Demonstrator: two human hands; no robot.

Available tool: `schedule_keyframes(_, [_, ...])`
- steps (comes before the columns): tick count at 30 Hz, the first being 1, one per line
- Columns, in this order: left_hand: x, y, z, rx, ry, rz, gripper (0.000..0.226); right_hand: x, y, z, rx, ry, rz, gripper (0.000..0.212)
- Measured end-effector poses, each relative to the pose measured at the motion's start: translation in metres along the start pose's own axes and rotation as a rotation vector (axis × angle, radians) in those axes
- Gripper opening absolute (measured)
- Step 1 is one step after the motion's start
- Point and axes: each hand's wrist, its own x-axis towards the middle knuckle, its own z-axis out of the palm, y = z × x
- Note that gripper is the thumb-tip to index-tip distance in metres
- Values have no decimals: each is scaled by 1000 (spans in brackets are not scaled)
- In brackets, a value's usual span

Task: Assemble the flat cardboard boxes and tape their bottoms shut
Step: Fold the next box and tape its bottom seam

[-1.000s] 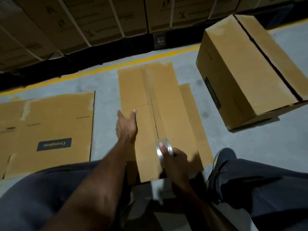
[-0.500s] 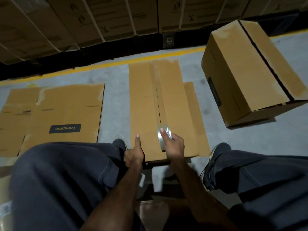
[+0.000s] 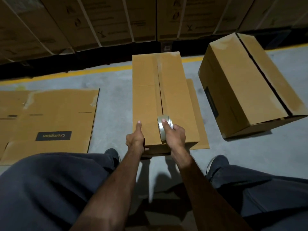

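Tape roll [image 3: 164, 126] was held in right hand [image 3: 175, 136], set on centre seam at near end of upturned box [image 3: 165, 100]. Near-left corner was clasped by left hand [image 3: 135, 140]. Beyond roll, seam judged untaped. Flat carton [image 3: 48, 120] left of grip remained unassembled.

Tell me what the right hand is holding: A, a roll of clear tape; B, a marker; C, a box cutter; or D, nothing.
A: the right hand grips a roll of clear tape on the seam of the box, while the left hand holds the box's near edge.
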Motion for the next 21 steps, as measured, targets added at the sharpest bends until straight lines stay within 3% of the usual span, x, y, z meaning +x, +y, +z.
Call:
schedule_keyframes(8, [7,1,3,16,-4,19,97,-15,5,-6,-32,87,-55,53])
schedule_keyframes(18, [18,-2,4,4,-38,18,99,-47,14,-13,-45,111,83,46])
schedule_keyframes(21, [22,-3,5,25,-32,23,99,-50,14,-6,-69,125,89,58])
